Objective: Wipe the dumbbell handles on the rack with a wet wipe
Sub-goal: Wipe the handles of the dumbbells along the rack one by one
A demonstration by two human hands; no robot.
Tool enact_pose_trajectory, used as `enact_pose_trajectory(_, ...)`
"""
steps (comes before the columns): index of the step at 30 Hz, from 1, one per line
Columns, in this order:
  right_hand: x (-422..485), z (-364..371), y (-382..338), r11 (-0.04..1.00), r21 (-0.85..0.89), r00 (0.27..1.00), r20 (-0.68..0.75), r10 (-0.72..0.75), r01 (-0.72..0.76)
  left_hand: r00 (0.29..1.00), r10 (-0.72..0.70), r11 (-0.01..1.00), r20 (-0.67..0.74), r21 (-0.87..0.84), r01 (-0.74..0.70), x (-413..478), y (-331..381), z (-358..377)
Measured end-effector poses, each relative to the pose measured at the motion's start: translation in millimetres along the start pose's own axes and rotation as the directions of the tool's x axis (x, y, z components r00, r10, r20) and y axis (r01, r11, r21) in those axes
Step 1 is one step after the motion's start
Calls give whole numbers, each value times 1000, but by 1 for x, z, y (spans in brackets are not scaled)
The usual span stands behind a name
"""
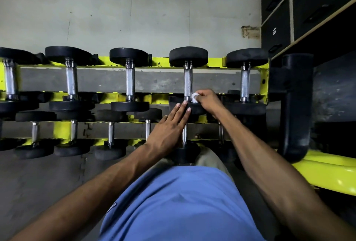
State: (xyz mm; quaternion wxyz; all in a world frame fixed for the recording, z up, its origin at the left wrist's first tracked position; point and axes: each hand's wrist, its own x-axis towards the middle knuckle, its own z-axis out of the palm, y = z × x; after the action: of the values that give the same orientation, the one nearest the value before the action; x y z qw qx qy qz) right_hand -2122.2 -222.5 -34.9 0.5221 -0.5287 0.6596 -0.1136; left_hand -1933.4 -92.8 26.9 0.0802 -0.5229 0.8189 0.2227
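A yellow rack [215, 62] carries two rows of black dumbbells with chrome handles. My right hand [207, 100] pinches a crumpled white wet wipe [194, 97] against the near end of the fourth upper dumbbell's handle [188, 82]. My left hand [170, 128] lies flat with straight fingers on that dumbbell's near black head [196, 109]. The fifth handle [245, 83] stands just to the right. Other handles [130, 82] run off to the left.
A lower row of smaller dumbbells [109, 135] sits in front of the upper one. A black pipe post [295, 106] and a yellow tube frame [327, 171] stand at the right. Dark numbered boxes [308, 4] fill shelving at the top right. Behind the rack is a pale wall [134, 9].
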Motion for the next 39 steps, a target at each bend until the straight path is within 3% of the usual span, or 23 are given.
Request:
enact_pose_trajectory(4,-16,-4,-11,988,-131,990,-105,-97,83,1000,12,1000,6,5,-12,-1,0,-1)
enact_pose_trajectory(8,-16,-12,-33,876,-356,942,50,-331,326,1000,21,1000,14,-3,-21,-1,-1,-2)
enact_pose_trajectory(10,-11,-13,-46,628,-583,841,206,-500,516,1000,13,1000,19,-12,-13,-1,2,-2)
enact_pose_trajectory(12,0,-12,-62,252,-722,689,405,-601,644,999,-3,1000,40,-25,4,0,6,-4)
enact_pose_trajectory(13,8,-11,-71,53,-775,635,474,-610,630,999,-5,1000,51,-27,7,0,7,-6)
enact_pose_trajectory(14,14,-10,-84,-101,-816,620,507,-598,569,999,-6,1000,54,-28,8,1,8,-7)
enact_pose_trajectory(16,19,-8,-111,-223,-886,708,460,-535,407,999,-8,999,46,-34,10,1,7,-9)
enact_pose_trajectory(18,14,2,-128,-216,-901,819,432,-378,376,999,-13,999,39,-40,14,0,5,-9)
enact_pose_trajectory(20,8,15,-130,-136,-869,867,489,-92,476,999,-13,999,38,-52,15,-2,6,-8)
enact_pose_trajectory(22,1,23,-133,-36,-867,863,490,118,497,999,-15,998,28,-64,16,-3,8,-8)
enact_pose_trajectory(26,-2,33,-148,21,-874,848,478,230,486,999,-27,996,24,-88,29,-4,11,-12)
enact_pose_trajectory(30,-1,23,-138,176,-849,843,521,131,498,1000,-11,997,26,-75,13,-6,6,-10)
enact_pose_trajectory(34,-15,-7,-118,258,-790,831,532,-164,556,1000,3,997,12,-71,-2,-6,4,-7)
enact_pose_trajectory(37,-19,-10,-86,240,-833,841,399,-364,499,1000,8,997,3,-80,-8,-6,2,-6)
enact_pose_trajectory(38,-20,-8,-75,303,-848,872,311,-379,434,1000,13,997,6,-77,-13,-6,1,-6)
enact_pose_trajectory(39,-20,-6,-64,435,-827,913,208,-352,356,1000,20,997,11,-73,-19,-6,0,-6)
